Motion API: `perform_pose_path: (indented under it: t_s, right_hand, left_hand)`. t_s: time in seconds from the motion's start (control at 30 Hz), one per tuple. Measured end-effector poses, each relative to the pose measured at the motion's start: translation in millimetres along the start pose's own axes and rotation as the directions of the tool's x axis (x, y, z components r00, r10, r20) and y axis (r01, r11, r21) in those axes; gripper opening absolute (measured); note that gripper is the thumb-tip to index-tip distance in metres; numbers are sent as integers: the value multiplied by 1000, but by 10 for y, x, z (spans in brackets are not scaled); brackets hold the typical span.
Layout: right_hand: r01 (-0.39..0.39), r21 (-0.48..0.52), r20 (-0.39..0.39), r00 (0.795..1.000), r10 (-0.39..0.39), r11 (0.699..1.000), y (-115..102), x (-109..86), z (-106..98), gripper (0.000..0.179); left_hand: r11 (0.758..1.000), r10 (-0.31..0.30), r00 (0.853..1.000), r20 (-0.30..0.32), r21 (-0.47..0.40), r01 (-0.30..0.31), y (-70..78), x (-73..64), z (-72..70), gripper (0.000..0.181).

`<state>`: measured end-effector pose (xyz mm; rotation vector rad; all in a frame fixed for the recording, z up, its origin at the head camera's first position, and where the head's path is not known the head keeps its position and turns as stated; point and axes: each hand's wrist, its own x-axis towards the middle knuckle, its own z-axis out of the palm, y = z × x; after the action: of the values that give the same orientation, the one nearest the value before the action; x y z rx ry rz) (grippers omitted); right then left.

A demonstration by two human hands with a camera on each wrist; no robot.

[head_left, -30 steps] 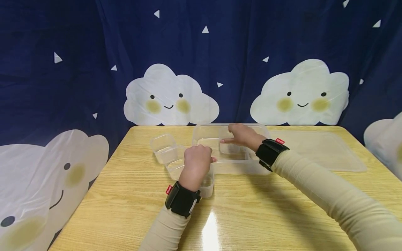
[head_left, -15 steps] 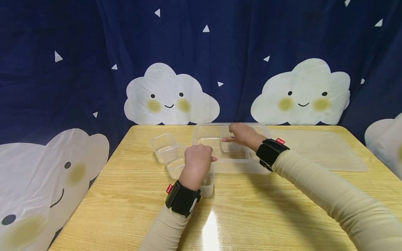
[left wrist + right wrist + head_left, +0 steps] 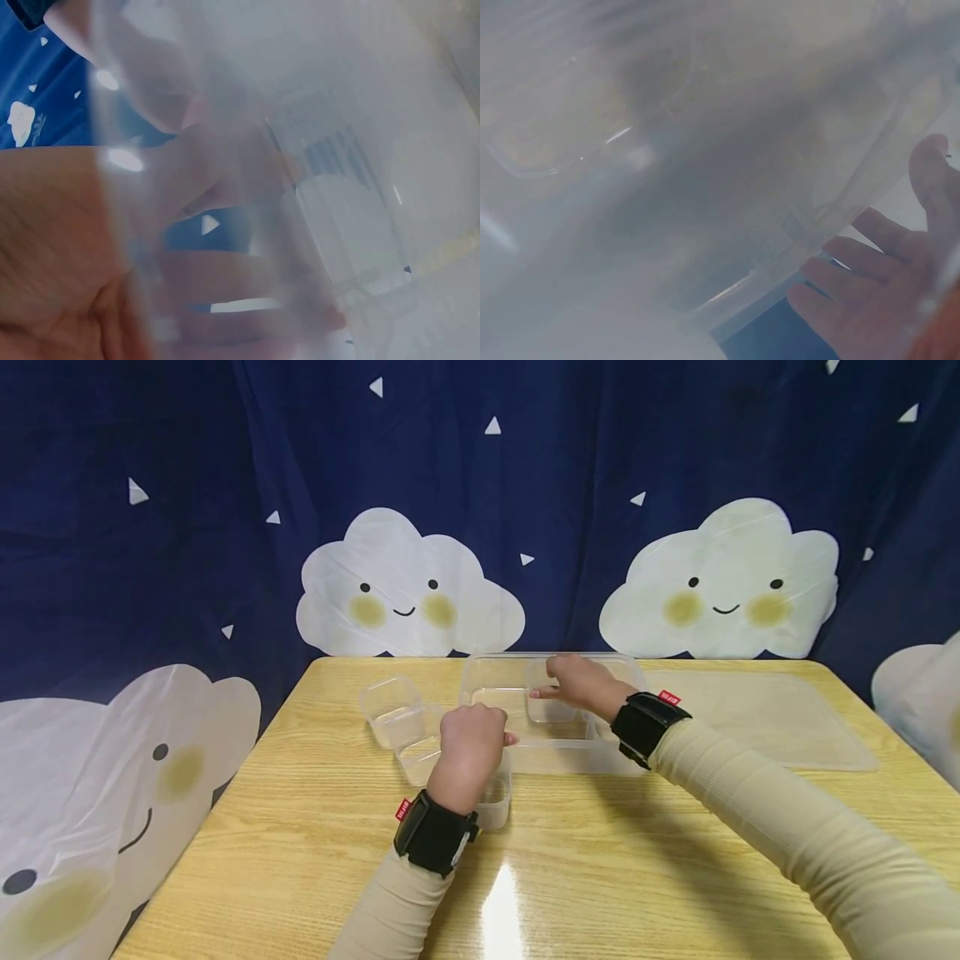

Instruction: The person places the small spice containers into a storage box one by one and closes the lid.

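Note:
In the head view, my left hand reaches over a small clear plastic container, its fingertips hidden. The left wrist view shows its fingers fairly straight and spaced apart behind cloudy plastic. My right hand reaches inside a large clear rectangular box, thumb pointing left across a small clear container in it. Through plastic in the right wrist view, its relaxed fingers lie near an edge, thumb spread away. Two more small clear containers, one farther back and one nearer, stand left of the box.
A flat translucent lid lies on the wooden table right of the box. Behind the table hangs a dark blue curtain with cloud faces. The box's back side stands near the far table edge.
Both hands and the containers keep their places. The head view has shifted very slightly.

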<state>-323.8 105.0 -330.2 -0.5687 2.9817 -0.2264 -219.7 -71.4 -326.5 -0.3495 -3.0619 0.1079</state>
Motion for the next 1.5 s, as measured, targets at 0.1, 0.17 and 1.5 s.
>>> perform_pose_path:
  t_s: [0.1,0.17,1.5]
  right_hand:
    - [-1,0,-5,1000,1,1000,11,-5,2,52]
    - [5,0,-8,1000,-5,1000,16,-17,-7,53]
    - [81,592,-130,991,-4,802,1066,-786,296,69]
  left_hand:
    - [1000,-2,1000,9,-3,2,9,11,-2,37]
    - [1000,-2,1000,13,-9,2,15,13,-4,37]
    - [934,22,996,89,-356,11,-376,-194,-220,47]
